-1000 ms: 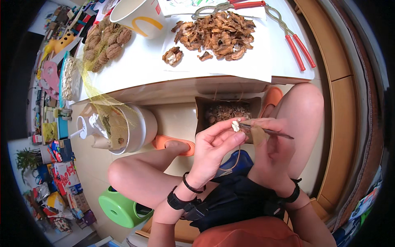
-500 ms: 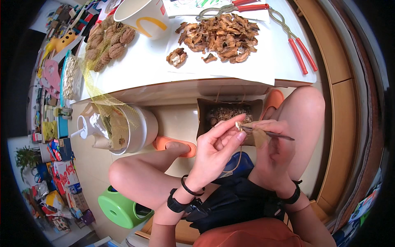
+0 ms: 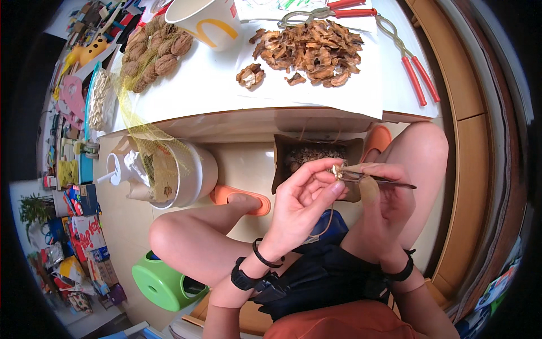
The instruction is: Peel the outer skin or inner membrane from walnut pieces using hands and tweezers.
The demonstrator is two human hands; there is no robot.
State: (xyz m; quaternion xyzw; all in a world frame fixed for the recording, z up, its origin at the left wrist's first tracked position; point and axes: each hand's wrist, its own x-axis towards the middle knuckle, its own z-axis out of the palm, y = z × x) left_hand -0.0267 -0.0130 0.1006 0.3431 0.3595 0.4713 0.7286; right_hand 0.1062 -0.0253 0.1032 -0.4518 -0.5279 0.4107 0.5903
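Observation:
Between the thumb and fingers of my left hand [image 3: 302, 198] is a small pale walnut piece [image 3: 337, 171]. My right hand [image 3: 389, 198] grips dark, slender tweezers [image 3: 405, 185], whose tips meet that piece. Tan coverings show on the right thumb and a finger. Both hands are over my lap, just above the near edge of a brown paper bag [image 3: 280, 164] holding shell bits [image 3: 316, 152]. On the white table, a heap of brown walnut pieces [image 3: 313, 53] lies on white paper, with a partly shelled walnut [image 3: 250, 75] to its left.
Whole walnuts [image 3: 166, 65] in yellow netting lie at the table's left, beside a paper cup [image 3: 212, 25]. Red-handled pliers [image 3: 415, 79] rest at the right, another pair behind the heap. A white bin [image 3: 203, 172] and green stool [image 3: 161, 285] stand left on the floor.
Both hands have shifted slightly right, with the walnut piece and tweezers. The tweezers are turned a little flatter. The table things appear slightly farther right as the view moves.

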